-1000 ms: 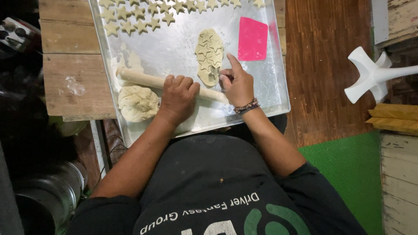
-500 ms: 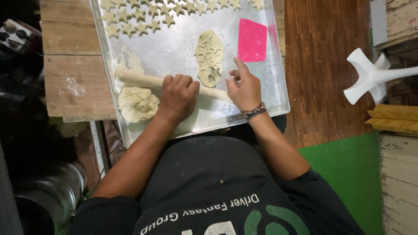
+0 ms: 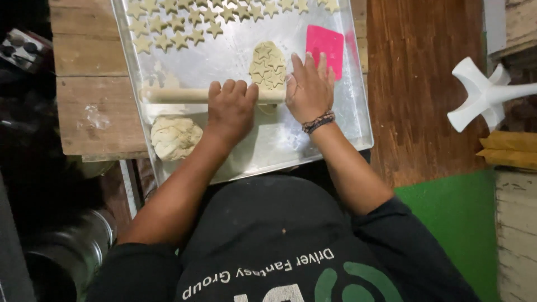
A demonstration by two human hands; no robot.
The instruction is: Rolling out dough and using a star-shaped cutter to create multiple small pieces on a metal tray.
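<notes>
A wooden rolling pin (image 3: 179, 94) lies across a floured metal tray (image 3: 358, 120). My left hand (image 3: 230, 109) rests on its middle with the fingers curled over it. My right hand (image 3: 309, 86) lies flat on the pin's right end, fingers spread, with a beaded bracelet at the wrist. Just beyond the pin is a flat oval of dough (image 3: 267, 64) with star shapes cut into it. A lump of dough (image 3: 175, 137) sits at the tray's near left.
Rows of cut star-shaped dough pieces (image 3: 184, 25) fill the far part of the tray. A pink plastic scraper (image 3: 324, 47) lies at the right of the oval. The tray rests on a wooden table (image 3: 89, 89). A white plastic stand (image 3: 484, 95) is at right.
The rolling pin has moved away from me toward the oval dough, both hands travelling with it. My right hand has flattened from a pointed finger to a spread palm.
</notes>
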